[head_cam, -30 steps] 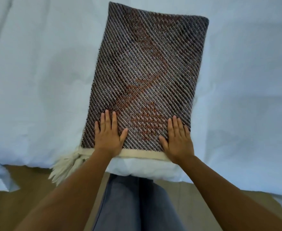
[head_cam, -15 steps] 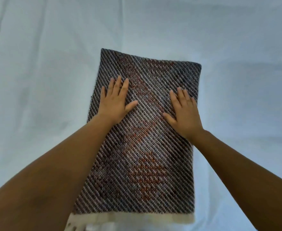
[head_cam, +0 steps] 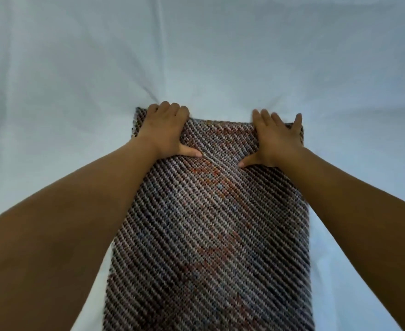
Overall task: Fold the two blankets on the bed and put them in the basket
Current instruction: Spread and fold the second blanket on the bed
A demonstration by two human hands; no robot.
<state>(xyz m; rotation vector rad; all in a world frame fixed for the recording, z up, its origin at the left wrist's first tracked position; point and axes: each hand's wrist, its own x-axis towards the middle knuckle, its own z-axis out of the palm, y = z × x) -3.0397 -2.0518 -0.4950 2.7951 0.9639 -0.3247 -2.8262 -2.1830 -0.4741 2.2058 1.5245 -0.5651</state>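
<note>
The woven blanket (head_cam: 211, 235) lies on the white bed sheet (head_cam: 77, 68) folded into a long narrow strip, so by my reading the folding is partway done. The second blanket and the basket are out of view. The left hand (head_cam: 165, 130) curls its fingers over the strip's far edge, thumb on top, while the right hand (head_cam: 278, 137) presses flat there, fingers spread.

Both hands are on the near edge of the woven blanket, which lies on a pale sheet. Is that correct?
No. The head view shows the left hand and right hand on the far edge of the woven blanket, not the near one; it does lie on the pale sheet.
</note>
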